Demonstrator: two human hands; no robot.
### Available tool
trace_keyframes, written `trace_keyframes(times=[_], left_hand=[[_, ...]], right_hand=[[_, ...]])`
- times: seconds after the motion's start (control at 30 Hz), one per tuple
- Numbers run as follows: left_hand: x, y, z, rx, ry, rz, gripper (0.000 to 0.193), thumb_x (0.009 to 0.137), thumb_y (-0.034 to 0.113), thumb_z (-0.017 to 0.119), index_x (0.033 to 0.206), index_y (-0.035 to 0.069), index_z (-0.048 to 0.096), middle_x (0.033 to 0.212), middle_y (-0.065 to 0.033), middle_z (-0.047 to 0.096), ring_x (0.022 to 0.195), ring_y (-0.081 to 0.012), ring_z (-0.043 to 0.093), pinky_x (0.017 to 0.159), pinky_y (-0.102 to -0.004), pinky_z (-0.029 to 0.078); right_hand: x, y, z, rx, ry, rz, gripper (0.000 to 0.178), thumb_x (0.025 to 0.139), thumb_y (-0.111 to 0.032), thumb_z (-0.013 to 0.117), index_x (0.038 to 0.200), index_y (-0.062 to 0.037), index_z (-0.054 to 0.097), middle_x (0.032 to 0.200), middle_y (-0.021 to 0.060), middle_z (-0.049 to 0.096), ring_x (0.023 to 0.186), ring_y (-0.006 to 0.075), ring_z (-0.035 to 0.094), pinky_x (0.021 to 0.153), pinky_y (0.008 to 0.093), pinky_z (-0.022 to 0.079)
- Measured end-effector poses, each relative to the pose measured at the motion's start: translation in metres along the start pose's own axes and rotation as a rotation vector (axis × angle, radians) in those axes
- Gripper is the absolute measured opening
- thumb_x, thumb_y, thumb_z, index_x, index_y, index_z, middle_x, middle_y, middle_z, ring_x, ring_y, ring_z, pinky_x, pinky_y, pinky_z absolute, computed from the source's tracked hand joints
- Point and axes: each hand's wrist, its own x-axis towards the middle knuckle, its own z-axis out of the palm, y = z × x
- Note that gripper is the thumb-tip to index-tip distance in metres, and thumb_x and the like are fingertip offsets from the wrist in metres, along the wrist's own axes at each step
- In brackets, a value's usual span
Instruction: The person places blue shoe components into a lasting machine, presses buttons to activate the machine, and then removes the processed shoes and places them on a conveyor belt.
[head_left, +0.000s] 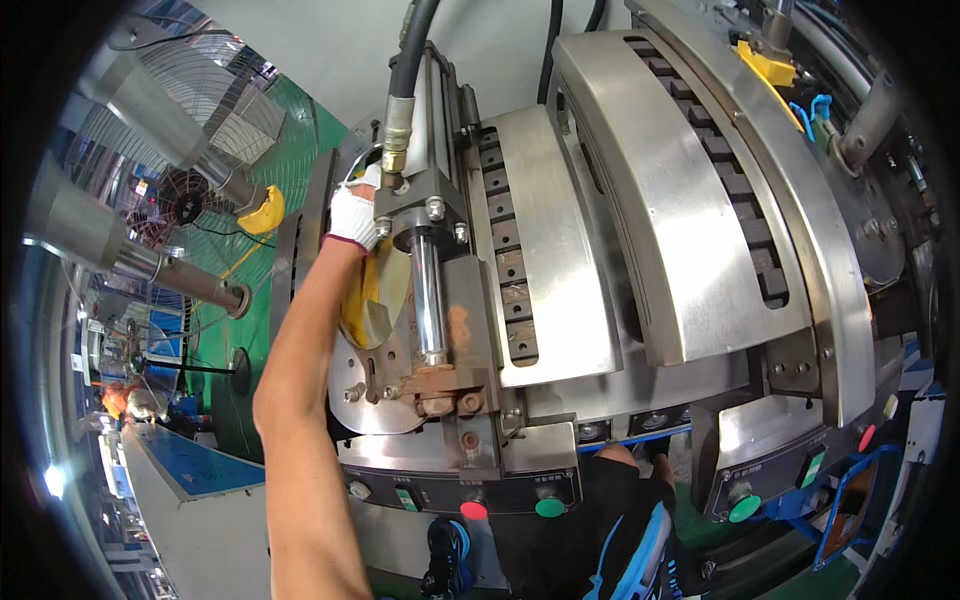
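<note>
My left hand (pixel 352 214), in a white knit glove with a dark red cuff, reaches to the far side of a machine. It is beside the dark block (pixel 420 195) of a hydraulic cylinder, and its fingers are mostly hidden there. A thin pale curved edge (pixel 362 160) shows just past the glove; what it belongs to is unclear. Under my forearm lies a metal plate (pixel 375 405) with a rounded opening, where a yellow curved surface (pixel 358 300) shows. A bright piston rod (pixel 428 300) runs down from the block to a rusty clamp (pixel 440 385). My right hand is out of view.
Curved steel covers (pixel 560 250) with slotted dark blocks stand to the right. A control panel with a red button (pixel 474 510) and a green button (pixel 550 507) runs along the near edge. A black hose (pixel 408 60) rises from the cylinder. A large fan (pixel 190 195) stands far left.
</note>
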Motion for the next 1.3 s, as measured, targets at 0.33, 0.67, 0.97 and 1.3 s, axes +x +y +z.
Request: trace_keyframes(times=[0.33, 0.67, 0.97, 1.3], left_hand=[[0.028, -0.016, 0.012, 1.151, 0.235, 0.418, 0.037, 0.098, 0.018, 0.055, 0.132, 0.004, 0.057, 0.116, -0.0232, 0.067, 0.099, -0.0393, 0.068, 0.082, -0.0462, 0.054], [-0.26, 0.227, 0.038, -0.017, 0.364, 0.461, 0.066, 0.093, -0.002, 0.066, 0.153, -0.004, 0.039, 0.155, -0.0228, 0.047, 0.132, -0.0299, 0.062, 0.109, -0.0377, 0.052], [-0.657, 0.084, 0.056, 0.711, 0.59, -0.202, 0.074, 0.082, 0.008, 0.082, 0.148, 0.0, 0.049, 0.142, -0.0232, 0.059, 0.131, -0.0422, 0.057, 0.114, -0.0483, 0.044], [-0.75, 0.029, 0.155, -0.115, 0.598, -0.716, 0.112, 0.071, 0.006, 0.089, 0.16, -0.004, 0.022, 0.152, -0.0296, 0.048, 0.143, -0.0407, 0.048, 0.121, -0.0476, 0.037]], right_hand=[[0.009, 0.01, 0.008, -0.026, -0.03, 0.044, 0.091, 0.081, -0.008, 0.085, 0.158, 0.001, 0.037, 0.145, 0.0226, 0.057, 0.127, 0.0373, 0.063, 0.105, 0.0506, 0.056], [-0.032, 0.018, 0.069, -0.169, -0.108, -0.173, 0.084, 0.085, -0.007, 0.083, 0.156, 0.0025, 0.039, 0.143, 0.0213, 0.06, 0.125, 0.0345, 0.065, 0.104, 0.048, 0.057], [0.121, -0.019, 0.363, -0.582, -0.45, -0.368, 0.032, 0.092, -0.009, 0.077, 0.121, -0.0044, 0.063, 0.11, 0.0069, 0.072, 0.095, 0.0151, 0.07, 0.082, 0.0305, 0.059], [0.419, -0.095, 0.416, -2.126, 0.041, -0.72, 0.033, 0.076, -0.019, 0.079, 0.106, -0.0083, 0.077, 0.104, 0.0153, 0.075, 0.098, 0.032, 0.074, 0.087, 0.0395, 0.058]])
